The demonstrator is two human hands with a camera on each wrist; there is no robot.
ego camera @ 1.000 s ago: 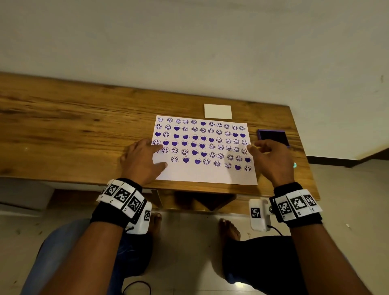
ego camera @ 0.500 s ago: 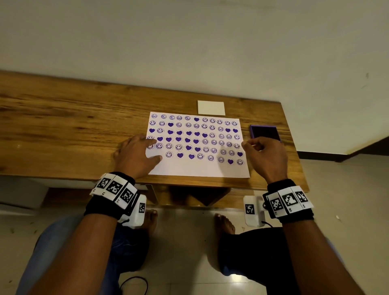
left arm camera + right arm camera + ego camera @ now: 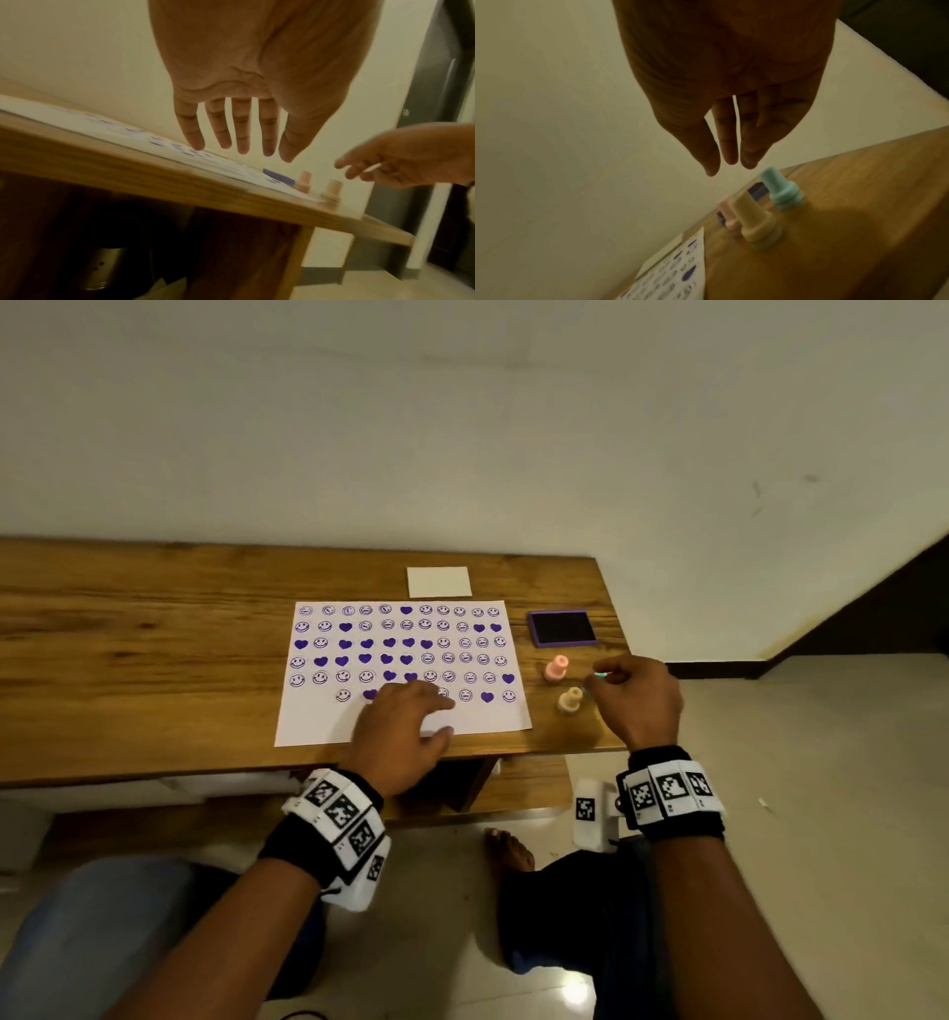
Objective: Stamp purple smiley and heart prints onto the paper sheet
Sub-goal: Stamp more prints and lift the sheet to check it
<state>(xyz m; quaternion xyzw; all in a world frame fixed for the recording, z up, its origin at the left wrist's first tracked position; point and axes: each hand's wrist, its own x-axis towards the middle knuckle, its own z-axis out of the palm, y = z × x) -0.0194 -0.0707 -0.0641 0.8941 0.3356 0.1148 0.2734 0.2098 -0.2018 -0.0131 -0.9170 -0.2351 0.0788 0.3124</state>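
Left hand [image 3: 398, 726] sits over the near edge of the paper sheet [image 3: 328, 716], fingers [image 3: 192, 132] straight and spread, gripping nothing; the left wrist view shows the fingertips just above or barely on the paper, and I cannot tell which. That hand covers part of the bottom row of purple prints, so a few smileys and hearts there are hidden. The sheet lies flat on the wooden tabletop [image 3: 128, 660], six rows of prints on it, a blank strip along its near edge.

Right hand [image 3: 637, 695] hangs over the tabletop's right end, beside the sheet. From the right wrist view its fingers [image 3: 729, 142] reach down, straight and close together, empty, tips just above the teal stamp [image 3: 782, 192]. In the head view that teal stamp is nearly all hidden behind the hand; only a sliver of colour peeks out at the fingertips.

The pink stamp [image 3: 556, 667] and the beige stamp [image 3: 570, 700] stand upright just right of the sheet; in the right wrist view the beige one half hides the pink. The purple ink pad [image 3: 562, 628] lies open beyond them. A small white card [image 3: 439, 581] rests past the sheet's far edge. Both wrist views are blurred and dim.
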